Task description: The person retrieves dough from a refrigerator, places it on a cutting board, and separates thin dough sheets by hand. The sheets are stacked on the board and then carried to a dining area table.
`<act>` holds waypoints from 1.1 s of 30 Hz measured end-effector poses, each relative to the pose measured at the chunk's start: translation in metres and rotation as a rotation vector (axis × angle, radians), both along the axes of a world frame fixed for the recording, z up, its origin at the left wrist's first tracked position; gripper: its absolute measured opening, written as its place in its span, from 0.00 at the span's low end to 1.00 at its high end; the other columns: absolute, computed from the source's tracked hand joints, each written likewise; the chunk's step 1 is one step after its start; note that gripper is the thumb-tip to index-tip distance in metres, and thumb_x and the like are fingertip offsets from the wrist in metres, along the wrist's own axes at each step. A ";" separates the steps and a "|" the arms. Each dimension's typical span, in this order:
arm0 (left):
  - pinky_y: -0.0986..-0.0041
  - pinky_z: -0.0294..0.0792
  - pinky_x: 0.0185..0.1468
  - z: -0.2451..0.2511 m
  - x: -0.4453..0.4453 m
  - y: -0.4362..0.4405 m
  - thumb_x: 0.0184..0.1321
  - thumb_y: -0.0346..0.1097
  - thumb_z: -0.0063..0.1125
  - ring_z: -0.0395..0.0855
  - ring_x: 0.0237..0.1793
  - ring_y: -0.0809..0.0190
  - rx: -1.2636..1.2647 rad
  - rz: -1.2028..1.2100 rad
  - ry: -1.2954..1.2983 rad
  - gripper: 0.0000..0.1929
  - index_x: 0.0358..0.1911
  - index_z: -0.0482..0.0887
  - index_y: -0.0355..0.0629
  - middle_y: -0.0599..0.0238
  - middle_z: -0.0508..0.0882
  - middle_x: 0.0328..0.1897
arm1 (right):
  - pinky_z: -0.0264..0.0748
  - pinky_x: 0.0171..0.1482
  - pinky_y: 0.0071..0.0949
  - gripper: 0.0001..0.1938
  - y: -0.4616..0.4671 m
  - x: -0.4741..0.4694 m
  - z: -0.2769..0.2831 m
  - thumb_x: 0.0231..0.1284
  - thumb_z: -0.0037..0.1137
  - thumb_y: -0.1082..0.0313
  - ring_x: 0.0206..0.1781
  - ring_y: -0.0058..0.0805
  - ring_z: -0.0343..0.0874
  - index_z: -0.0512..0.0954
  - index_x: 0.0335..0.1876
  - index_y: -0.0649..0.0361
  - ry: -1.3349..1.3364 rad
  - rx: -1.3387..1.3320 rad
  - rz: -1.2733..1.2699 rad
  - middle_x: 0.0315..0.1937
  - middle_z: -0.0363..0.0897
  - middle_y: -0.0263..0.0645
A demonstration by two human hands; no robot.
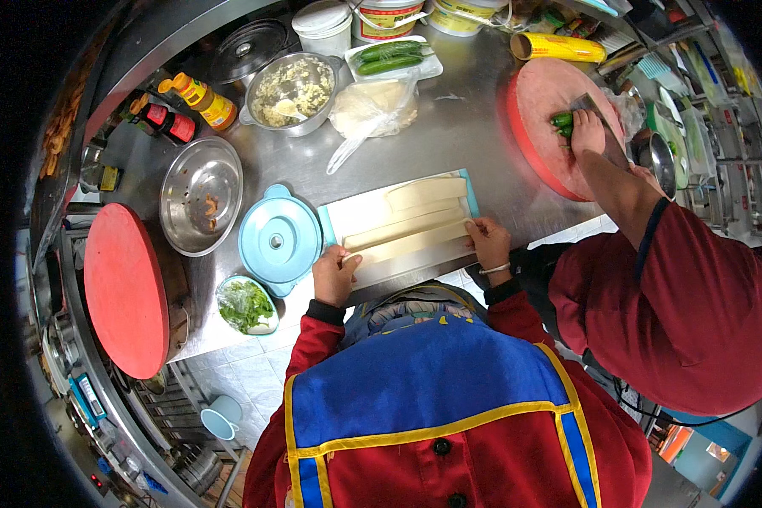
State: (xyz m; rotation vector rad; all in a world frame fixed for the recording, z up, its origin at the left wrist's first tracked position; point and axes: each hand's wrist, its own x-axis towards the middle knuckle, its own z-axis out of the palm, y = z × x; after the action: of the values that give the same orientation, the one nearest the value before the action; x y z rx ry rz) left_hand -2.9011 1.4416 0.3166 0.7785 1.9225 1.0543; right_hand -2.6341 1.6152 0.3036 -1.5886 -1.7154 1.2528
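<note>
My left hand (335,274) and my right hand (489,242) pinch the two ends of a long, pale, flat strip (413,242), which looks like dough or bean curd sheet. It lies along the near part of a white cutting board (387,272) with light-blue ends. More pale strips (427,193) lie behind it on the board. A light-blue round plastic lid (280,238) is left of the board. Behind the board are a clear plastic bag with pale flat sheets (381,108) and a steel pot (292,95) of crumbly yellowish-white food with a spoon in it.
At right a co-worker's hand (588,132) holds green vegetables beside a cleaver (609,136) on a round pink board (533,114). A steel bowl (193,219), a tub of leafy greens (244,308) and an upright red round board (126,292) stand at left; cucumbers (390,57) lie on a tray behind.
</note>
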 end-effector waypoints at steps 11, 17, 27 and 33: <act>0.59 0.67 0.28 -0.008 -0.006 -0.004 0.51 0.38 0.63 0.77 0.24 0.46 -0.022 -0.133 0.497 0.12 0.25 0.73 0.39 0.51 0.77 0.21 | 0.71 0.32 0.32 0.08 0.009 -0.001 -0.003 0.48 0.62 0.68 0.27 0.35 0.74 0.76 0.28 0.62 -0.346 0.542 0.138 0.23 0.74 0.40; 0.58 0.68 0.30 -0.005 -0.001 -0.003 0.53 0.34 0.58 0.77 0.26 0.45 0.001 -0.140 0.599 0.09 0.31 0.72 0.40 0.50 0.77 0.23 | 0.71 0.32 0.35 0.08 0.008 -0.001 -0.003 0.47 0.61 0.69 0.29 0.38 0.75 0.74 0.32 0.59 -0.368 0.599 0.176 0.28 0.74 0.41; 0.57 0.71 0.36 0.011 0.001 0.018 0.51 0.28 0.55 0.78 0.33 0.44 -0.017 -0.229 0.656 0.09 0.35 0.71 0.37 0.47 0.78 0.30 | 0.74 0.40 0.41 0.12 0.027 -0.035 0.036 0.53 0.54 0.69 0.39 0.47 0.77 0.73 0.44 0.59 -0.434 0.558 0.272 0.41 0.73 0.45; 0.58 0.71 0.38 0.034 0.009 0.051 0.50 0.26 0.55 0.78 0.34 0.44 0.118 -0.281 0.649 0.09 0.35 0.71 0.37 0.48 0.78 0.32 | 0.74 0.43 0.43 0.18 0.053 -0.051 0.028 0.50 0.54 0.70 0.44 0.48 0.76 0.71 0.50 0.60 -0.574 0.561 0.366 0.47 0.72 0.46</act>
State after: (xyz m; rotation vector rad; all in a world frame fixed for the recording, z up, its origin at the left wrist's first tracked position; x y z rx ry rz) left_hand -2.8925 1.4923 0.3503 1.5549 2.1885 0.7997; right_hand -2.6849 1.6678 0.3312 -1.3896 -2.5171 0.3663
